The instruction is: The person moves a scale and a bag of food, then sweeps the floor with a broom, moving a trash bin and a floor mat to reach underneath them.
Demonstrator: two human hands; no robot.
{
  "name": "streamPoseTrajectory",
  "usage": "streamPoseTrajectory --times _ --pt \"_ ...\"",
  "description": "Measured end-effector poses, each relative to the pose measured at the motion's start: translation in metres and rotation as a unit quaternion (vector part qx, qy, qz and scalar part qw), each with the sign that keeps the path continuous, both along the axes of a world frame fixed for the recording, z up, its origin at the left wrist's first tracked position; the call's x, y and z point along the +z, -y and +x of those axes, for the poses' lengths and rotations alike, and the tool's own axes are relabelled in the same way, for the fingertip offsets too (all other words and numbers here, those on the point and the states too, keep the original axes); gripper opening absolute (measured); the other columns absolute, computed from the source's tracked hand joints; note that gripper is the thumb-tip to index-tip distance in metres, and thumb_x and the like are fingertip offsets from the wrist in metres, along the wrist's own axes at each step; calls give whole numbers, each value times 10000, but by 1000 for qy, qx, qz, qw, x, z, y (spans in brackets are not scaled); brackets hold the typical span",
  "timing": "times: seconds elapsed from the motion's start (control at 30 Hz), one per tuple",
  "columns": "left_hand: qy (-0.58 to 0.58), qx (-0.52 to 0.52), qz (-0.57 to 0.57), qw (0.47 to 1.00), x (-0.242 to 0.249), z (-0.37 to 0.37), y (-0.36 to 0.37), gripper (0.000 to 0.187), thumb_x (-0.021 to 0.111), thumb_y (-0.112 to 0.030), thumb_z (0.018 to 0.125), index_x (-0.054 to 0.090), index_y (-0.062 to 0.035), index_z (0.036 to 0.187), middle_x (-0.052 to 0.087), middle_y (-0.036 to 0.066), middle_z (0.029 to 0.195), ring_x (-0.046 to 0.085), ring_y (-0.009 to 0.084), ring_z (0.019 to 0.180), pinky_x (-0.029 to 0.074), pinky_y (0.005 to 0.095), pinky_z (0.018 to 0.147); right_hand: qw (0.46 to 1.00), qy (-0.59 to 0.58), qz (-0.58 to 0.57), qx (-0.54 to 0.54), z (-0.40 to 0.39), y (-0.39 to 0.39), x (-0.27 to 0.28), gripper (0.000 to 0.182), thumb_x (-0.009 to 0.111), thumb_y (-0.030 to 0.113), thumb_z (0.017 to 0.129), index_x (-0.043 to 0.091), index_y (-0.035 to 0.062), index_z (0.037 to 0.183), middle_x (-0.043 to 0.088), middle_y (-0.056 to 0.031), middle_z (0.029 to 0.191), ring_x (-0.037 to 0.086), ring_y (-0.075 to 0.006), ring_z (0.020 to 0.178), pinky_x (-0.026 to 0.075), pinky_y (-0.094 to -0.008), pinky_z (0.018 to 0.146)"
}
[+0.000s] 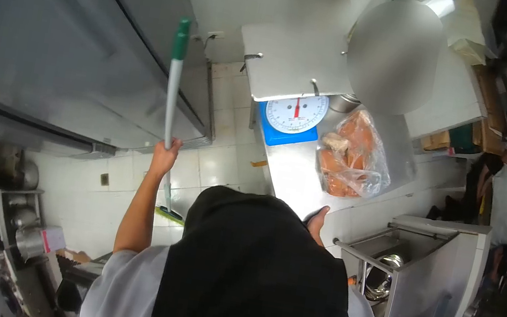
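My left hand (165, 156) is closed around the pale handle of a broom (173, 93). The handle has a green grip at its upper end, and the green-yellow bristles rest near the tiled floor beside my apron. At the near edge of a metal table (291, 171), my right hand (316, 224) is partly hidden by my body; its visible fingers are stretched out and hold nothing I can see. On that table lies a clear plastic bag of orange-brown meat-like pieces (353, 154). A blue dial scale (293, 115) with a flat metal platform stands behind it.
Large grey steel cabinets (97, 54) line the left side. A metal unit with a rail and shiny pans (384, 275) stands close on the right. Shelves with pots (25, 215) are at the lower left. White tiled floor (220, 160) runs between the cabinets and the table.
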State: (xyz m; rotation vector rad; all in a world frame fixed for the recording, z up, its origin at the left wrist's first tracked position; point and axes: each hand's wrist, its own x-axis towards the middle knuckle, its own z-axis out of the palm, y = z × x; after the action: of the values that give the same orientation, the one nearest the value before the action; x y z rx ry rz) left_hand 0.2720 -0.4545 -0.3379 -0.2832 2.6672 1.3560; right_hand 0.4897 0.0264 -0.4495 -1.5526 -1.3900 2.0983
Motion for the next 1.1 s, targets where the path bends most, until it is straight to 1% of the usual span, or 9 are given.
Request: streamPoseTrajectory --times 0.17,0.2,0.3,0.4,0.57,0.77,0.9,1.0,1.1 --pt "122 -86 57 987 3 -22 -6 316 704 -299 1011 733 14 978 592 24 665 542 131 577 437 337 554 999 -26 -34 4 15 -31 -60 925 344 757 1059 537 -65 1436 653 -160 1314 629 -278 1176 502 -396 1044" --pt "136 -119 45 983 1 -37 -10 314 720 -287 1006 728 27 1003 593 22 672 568 129 589 455 328 560 997 -29 -63 -35 11 -18 -33 893 341 759 1058 575 -42 1374 662 -139 1191 635 -271 1081 541 -431 973" --pt "118 -167 57 977 5 -70 -32 318 729 -281 1001 725 36 1026 594 20 668 593 131 599 472 318 567 997 -10 -68 -44 -2 -7 -4 901 336 782 1042 561 -18 1391 651 -132 1147 621 -275 1021 547 -481 876" --pt "60 -104 120 985 -16 -113 -48 335 715 -310 1027 725 24 1024 615 31 696 590 126 593 485 311 571 995 78 -55 -37 -9 -1 1 953 331 837 1004 525 18 1451 645 -130 1134 606 -275 985 538 -511 784" --pt "42 -3 193 980 -62 -208 -95 368 687 -323 1052 691 21 1183 660 34 847 618 125 691 515 297 580 989 94 -23 -108 -30 18 9 1011 347 844 994 520 -15 1499 659 -171 1258 612 -278 1083 535 -505 839" --pt "66 -33 216 974 -104 -334 -178 460 664 -352 1046 637 -4 1347 721 127 1077 699 178 721 540 310 566 966 97 23 -238 -57 48 10 997 354 746 1058 503 -165 1434 624 -245 1406 628 -314 1237 481 -399 1060" --pt "128 -35 254 958 -154 -407 -200 488 642 -360 1053 601 -25 1405 717 140 1143 728 221 767 575 344 638 956 97 37 -273 -53 82 -10 989 373 797 1016 540 -89 1422 656 -220 1278 665 -335 1078 564 -469 863" --pt "175 -109 292 934 -148 -423 -205 505 639 -325 1053 555 -31 1455 707 140 1194 732 246 899 597 391 730 955 87 -21 -282 -58 110 8 975 402 863 954 576 -3 1365 651 -169 1088 664 -322 863 561 -461 575" --pt "266 -74 541 794 -177 -456 -222 525 632 -260 1053 503 -20 1502 683 143 1294 679 278 1130 590 446 915 929 103 -25 -355 -83 114 11 956 388 827 986 588 -42 1330 667 -153 950 663 -302 781 563 -448 588"
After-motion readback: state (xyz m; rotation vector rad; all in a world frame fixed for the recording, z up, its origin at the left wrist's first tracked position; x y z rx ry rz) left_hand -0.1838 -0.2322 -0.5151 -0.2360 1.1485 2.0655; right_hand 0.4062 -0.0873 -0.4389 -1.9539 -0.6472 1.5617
